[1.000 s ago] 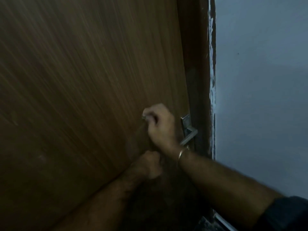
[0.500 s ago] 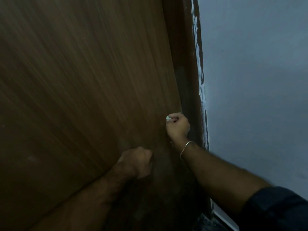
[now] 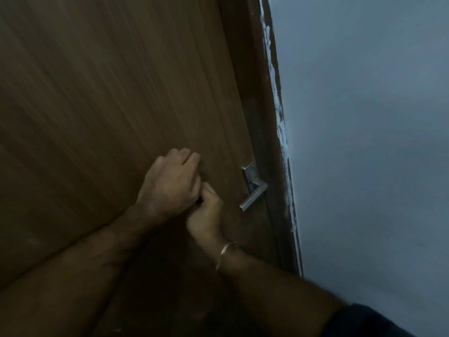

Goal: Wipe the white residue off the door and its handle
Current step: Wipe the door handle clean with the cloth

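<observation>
Door [image 3: 109, 105] fills left and centre, dark wood, closed against frame [image 3: 261, 117]; grey wall [image 3: 364, 142] on the right. White residue [image 3: 279, 113] is seen as a streak down the frame edge by the wall; none can be made out on the door face in this dim, blurred view. Left hand [image 3: 170, 183] is laid on the door, fingers curled, knuckles up. Right hand [image 3: 206, 215] is tucked just below and right of it, touching it, grip closed; what is pinched is hidden, cloth cannot be confirmed. Bangle [image 3: 226, 251] on right wrist. Handle [image 3: 252, 193] lies right of both hands, apart, lever axis slanting down-left toward them. Right hand is nearer, so judged best placed for it
</observation>
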Available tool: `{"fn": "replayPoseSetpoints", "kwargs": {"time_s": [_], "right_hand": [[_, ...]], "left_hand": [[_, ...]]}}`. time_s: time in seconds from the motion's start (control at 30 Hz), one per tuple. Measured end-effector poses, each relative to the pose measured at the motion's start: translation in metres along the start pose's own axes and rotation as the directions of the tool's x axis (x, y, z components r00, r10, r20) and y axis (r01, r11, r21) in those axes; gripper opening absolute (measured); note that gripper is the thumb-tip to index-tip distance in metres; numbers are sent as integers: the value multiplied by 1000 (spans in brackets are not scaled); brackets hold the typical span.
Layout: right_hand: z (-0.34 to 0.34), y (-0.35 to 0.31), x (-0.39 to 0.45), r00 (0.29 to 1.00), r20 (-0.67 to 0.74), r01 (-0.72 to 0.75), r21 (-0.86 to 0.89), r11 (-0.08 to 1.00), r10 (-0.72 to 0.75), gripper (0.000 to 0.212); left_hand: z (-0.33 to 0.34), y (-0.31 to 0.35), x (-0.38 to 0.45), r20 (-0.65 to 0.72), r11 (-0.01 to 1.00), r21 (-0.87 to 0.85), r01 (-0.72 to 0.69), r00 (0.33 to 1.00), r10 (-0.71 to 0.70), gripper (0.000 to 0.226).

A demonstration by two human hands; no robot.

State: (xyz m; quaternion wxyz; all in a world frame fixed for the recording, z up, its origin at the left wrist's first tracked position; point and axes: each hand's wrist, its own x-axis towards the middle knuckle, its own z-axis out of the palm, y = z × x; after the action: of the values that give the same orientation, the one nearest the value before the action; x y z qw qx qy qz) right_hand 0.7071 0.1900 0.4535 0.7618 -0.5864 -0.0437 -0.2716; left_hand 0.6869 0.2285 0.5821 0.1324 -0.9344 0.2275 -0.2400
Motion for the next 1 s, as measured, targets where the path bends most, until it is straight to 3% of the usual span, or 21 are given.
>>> {"fn": "replayPoseSetpoints", "kwargs": {"time_s": [0.07,0.13,0.2,0.33,0.43,0.53,0.6,0.7,0.77,0.9,1.0], "right_hand": [[11,-7,-12,995,66,72,36,997,-74,23],[6,14,-35,940,297,183,-22,983,-168,15],[-14,48,-49,895,436,150,-90,985,-97,11],[-56,92,-49,895,409,-87,-238,967,181,7],[-74,109,-43,907,251,-291,-209,934,339,14],[-96,115,-19,856,-55,-516,-60,854,514,15],[-111,119,7,816,-151,-557,48,829,557,11],[-124,118,43,721,-243,-546,377,748,648,22],[-117,117,45,670,-183,-538,549,640,719,31],[-89,110,9,654,104,-618,644,450,750,27],[-73,96,14,692,169,-592,690,417,702,37]], "left_hand": [[0,-3,0,-7,1000,-16,14,1000,-14,33],[1,-6,2,17,1000,19,-2,1000,2,34],[3,-7,5,38,998,64,-2,999,0,37],[8,-1,4,31,993,119,16,999,-20,36],[12,1,1,65,992,126,0,998,-8,37],[13,-3,0,69,995,104,4,998,-11,38],[14,-5,-1,68,997,80,-6,998,1,38],[18,-7,-4,106,994,100,-53,993,42,42],[19,-8,-6,103,991,122,-62,993,50,41],[21,-5,-8,121,991,127,-48,992,33,43],[20,-3,-6,133,992,124,-23,991,6,45]]}}
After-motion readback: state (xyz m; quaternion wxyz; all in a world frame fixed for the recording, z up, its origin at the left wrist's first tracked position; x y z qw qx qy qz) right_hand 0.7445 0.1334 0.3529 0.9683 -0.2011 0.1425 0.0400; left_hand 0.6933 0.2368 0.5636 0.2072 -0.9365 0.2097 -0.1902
